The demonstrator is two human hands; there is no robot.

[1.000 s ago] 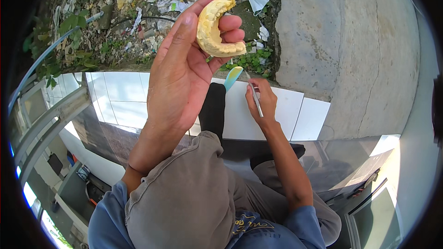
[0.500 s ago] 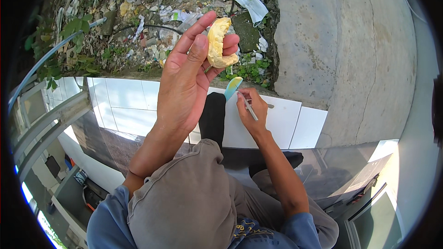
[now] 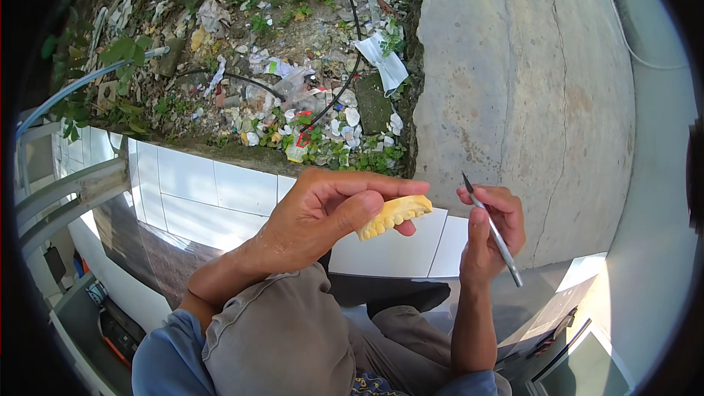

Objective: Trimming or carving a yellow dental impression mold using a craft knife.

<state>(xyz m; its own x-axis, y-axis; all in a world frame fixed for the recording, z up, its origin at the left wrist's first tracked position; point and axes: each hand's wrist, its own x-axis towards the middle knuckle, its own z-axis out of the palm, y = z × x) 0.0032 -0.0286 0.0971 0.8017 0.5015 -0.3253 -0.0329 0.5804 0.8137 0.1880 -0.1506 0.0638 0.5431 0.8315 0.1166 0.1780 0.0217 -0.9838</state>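
Note:
My left hand (image 3: 326, 224) grips a pale yellow dental cast (image 3: 392, 216), its row of moulded teeth showing along the lower side, with my thumb over its left end. To its right, my right hand (image 3: 491, 235) holds a slim silver craft knife (image 3: 499, 241), its dark pointed blade up at the upper left and the handle angled down to the lower right. The knife and the cast are apart. Both hands are above my lap and the white tiled ledge (image 3: 381, 260).
Littered soil (image 3: 242, 103) with plants, a black hose (image 3: 356, 40) and a discarded face mask (image 3: 385, 62) lies ahead. Cracked concrete (image 3: 528, 117) spans the right. A metal railing (image 3: 73, 202) runs at left, a pale wall (image 3: 656, 161) at far right.
My left hand has come down and turned, so the cast now lies sideways. My right hand has moved right with the knife, whose blade points up. The view has shifted.

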